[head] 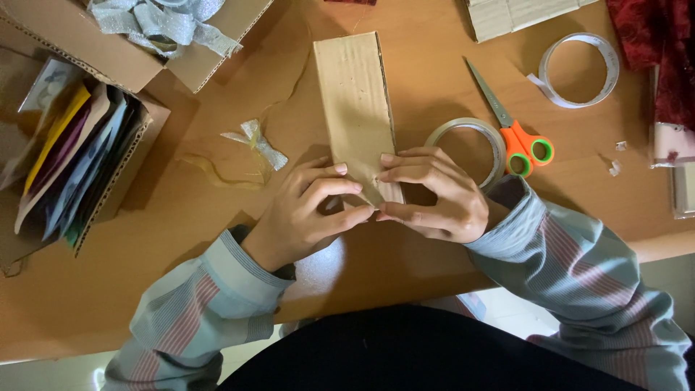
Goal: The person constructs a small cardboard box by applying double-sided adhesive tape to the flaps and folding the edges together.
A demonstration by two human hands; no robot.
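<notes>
A long cardboard strip (355, 101) lies on the wooden table (203, 239), running away from me. My left hand (300, 213) and my right hand (434, 192) meet at its near end, fingertips pinching that end from both sides. Something small and pale sits under the fingertips; I cannot tell what it is. A small silver ribbon bow (262, 147) lies just left of my left hand. A roll of clear tape (470, 141) rests beside my right hand, partly hidden by it.
Orange-handled scissors (510, 123) lie right of the tape. A second tape ring (579, 69) sits at the back right, red fabric (662, 51) beyond it. At left, a cardboard box of coloured sheets (79, 166) and an open box with silver ribbon (163, 22).
</notes>
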